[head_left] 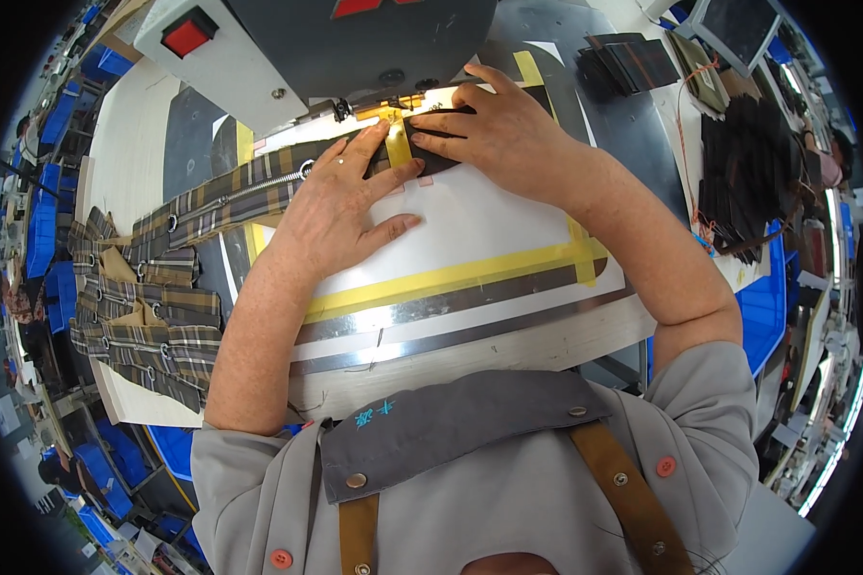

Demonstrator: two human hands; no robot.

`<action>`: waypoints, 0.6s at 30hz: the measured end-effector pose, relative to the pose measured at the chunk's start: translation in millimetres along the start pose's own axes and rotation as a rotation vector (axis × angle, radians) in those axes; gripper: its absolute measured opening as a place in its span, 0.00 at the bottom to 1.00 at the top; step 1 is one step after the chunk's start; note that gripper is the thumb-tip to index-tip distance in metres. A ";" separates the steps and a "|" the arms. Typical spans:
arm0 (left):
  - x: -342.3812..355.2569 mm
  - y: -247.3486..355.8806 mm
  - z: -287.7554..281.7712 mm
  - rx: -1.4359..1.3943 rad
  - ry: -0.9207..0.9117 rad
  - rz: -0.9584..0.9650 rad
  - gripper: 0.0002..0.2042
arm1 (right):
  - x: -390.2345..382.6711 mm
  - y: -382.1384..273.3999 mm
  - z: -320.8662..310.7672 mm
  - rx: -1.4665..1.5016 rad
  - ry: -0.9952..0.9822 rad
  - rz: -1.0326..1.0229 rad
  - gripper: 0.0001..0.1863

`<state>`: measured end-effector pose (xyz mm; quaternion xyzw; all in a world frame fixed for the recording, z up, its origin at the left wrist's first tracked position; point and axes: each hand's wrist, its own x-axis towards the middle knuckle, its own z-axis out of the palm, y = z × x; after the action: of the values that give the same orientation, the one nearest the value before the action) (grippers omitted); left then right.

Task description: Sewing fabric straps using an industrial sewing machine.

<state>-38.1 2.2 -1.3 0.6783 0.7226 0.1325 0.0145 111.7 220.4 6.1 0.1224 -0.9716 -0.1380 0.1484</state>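
- Workpiece: brown-and-black plaid fabric strip with silver metal zipper [225, 203], upper left to centre, its right end at the lit work area of the dark grey machine [364, 43]; judged mid-operation, seam state not discernible.
- Black flat piece [441, 159], upper centre, beside the strip's end; whether joined, cannot tell.
- Left hand [331, 206]: fingers extended, thumb apart, fingertips on the strip's end.
- Right hand [508, 134]: fingers spread, fingertips on the black piece.
- Heap of plaid zippered pieces [144, 331], left of frame; finished or waiting, cannot tell.
- Surface: white sheet [489, 225] edged with yellow tape [441, 279], on a pale table [470, 352].
- Room: blue plastic bins [43, 225] at far left; dark-screened monitor [735, 31], upper right.
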 end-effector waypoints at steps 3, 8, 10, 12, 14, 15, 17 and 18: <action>0.9 3.1 -1.5 0.006 -0.008 -0.011 0.28 | 1.4 2.1 2.9 0.022 -0.051 -0.011 0.21; 1.5 -0.9 -1.6 -0.023 -0.006 0.000 0.28 | 9.2 6.3 -0.7 0.131 -0.130 0.015 0.21; 1.1 -2.9 -2.1 -0.010 -0.015 0.009 0.29 | 11.3 8.0 1.7 0.131 -0.154 0.017 0.21; 0.5 -0.7 -2.8 -0.013 -0.024 -0.004 0.29 | 10.4 4.9 0.9 0.134 -0.165 0.029 0.21; 0.6 -0.9 -1.4 -0.021 -0.014 -0.014 0.30 | 9.2 4.4 1.9 0.133 -0.173 0.042 0.21; 0.8 0.0 -2.1 -0.020 -0.014 -0.014 0.30 | 7.8 4.4 4.6 0.147 -0.111 0.038 0.21; 2.1 2.4 -3.8 0.019 -0.021 0.005 0.29 | 5.1 4.4 7.0 0.161 -0.047 0.033 0.21; 1.7 2.5 -3.8 0.022 -0.021 0.003 0.29 | 4.7 4.2 7.2 0.141 -0.023 0.031 0.20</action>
<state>-36.6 3.3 3.2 0.6808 0.7229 0.1174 0.0147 104.2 224.7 1.9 0.1158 -0.9823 -0.0684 0.1303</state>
